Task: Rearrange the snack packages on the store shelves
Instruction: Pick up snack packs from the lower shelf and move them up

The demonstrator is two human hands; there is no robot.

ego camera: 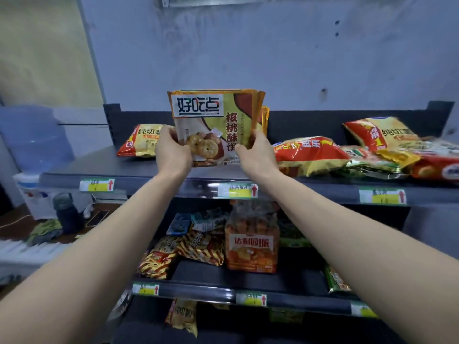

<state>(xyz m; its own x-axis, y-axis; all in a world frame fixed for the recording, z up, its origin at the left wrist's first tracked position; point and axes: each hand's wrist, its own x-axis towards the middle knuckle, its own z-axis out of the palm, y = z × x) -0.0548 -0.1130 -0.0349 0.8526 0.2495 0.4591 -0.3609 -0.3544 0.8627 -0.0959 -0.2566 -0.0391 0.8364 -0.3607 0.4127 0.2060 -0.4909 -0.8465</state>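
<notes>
Holding a stack of walnut cookie packs [213,112] upright at mid-width of the top shelf [99,167], near its front lip; bottom edge on or just above the deck, can't tell which. Grip: left hand [171,151] clamps the stack's lower left edge, right hand [255,155] clamps the lower right edge, both closed on the packs. Stack sits between the hands, most of it rising above them. Handling guess: light, glossy film, slippery, so packs will slide on each other and fan out; back ones show staggered at the upper right. Contents likely brittle biscuits, so press in from the sides, don't crush the faces. Best hold looks like low on both side edges with the base backed by the deck. On the same top shelf, orange chip bag [140,141] lies flat toward its left end, just beside the left hand; loose pile of snack bags [310,155] covers its right end, near the right hand.
</notes>
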